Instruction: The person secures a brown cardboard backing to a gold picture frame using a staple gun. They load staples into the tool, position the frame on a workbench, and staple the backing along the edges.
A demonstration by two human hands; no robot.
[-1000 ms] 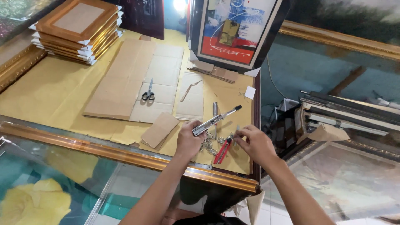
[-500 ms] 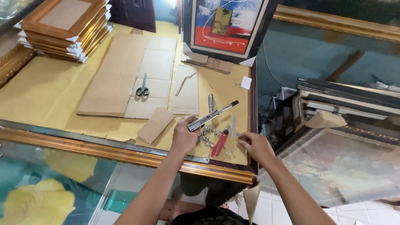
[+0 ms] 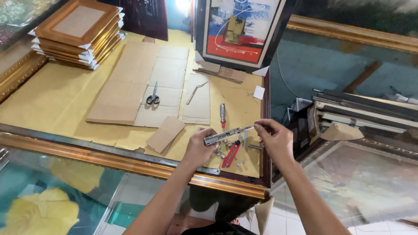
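Observation:
My left hand (image 3: 201,147) grips the near end of a long silver metal cutter (image 3: 227,134), held level above the table's front right corner. My right hand (image 3: 273,140) pinches the cutter's far, thin end between thumb and fingers. Under the tool lie red-handled pliers (image 3: 231,153), a small pile of metal bits (image 3: 219,152) and a red-handled screwdriver (image 3: 222,114) on yellow-brown paper.
Flat cardboard sheets (image 3: 139,85) with black-handled scissors (image 3: 153,95) lie mid-table. A stack of wooden frames (image 3: 78,32) sits far left. A framed red, white and blue painting (image 3: 237,30) leans at the back. A gold frame moulding (image 3: 122,163) runs along the near edge over a glass-covered picture (image 3: 52,200).
My right hand has come up from the table and taken the thin end of the cutter. The left hand kept hold of it and lowered it toward level.

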